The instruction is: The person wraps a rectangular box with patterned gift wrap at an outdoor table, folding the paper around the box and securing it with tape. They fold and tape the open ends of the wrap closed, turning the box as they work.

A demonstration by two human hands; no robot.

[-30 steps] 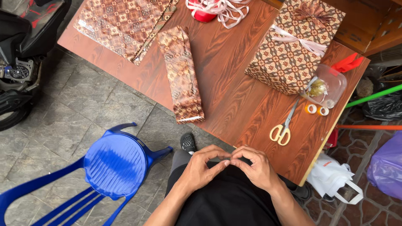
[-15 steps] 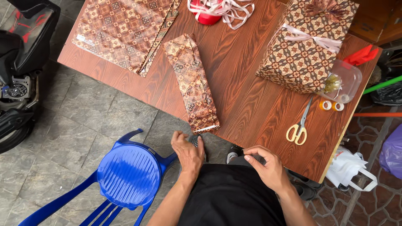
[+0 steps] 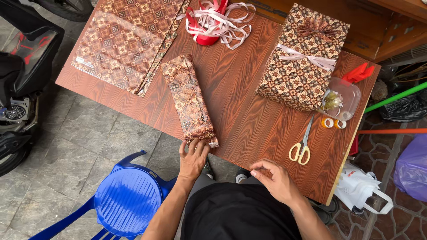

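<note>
While both hands work at the table edge:
Left hand: fingers spread, touching the wrapped parcel end just beyond.
Right hand: fingertips pinched together; content unclear.
Advice: press the parcel flat, steady.

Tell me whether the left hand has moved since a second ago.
Yes. The left hand has left the right hand in front of the body and gone forward to the table edge, where its fingers now touch the near end of the narrow wrapped parcel.
</note>
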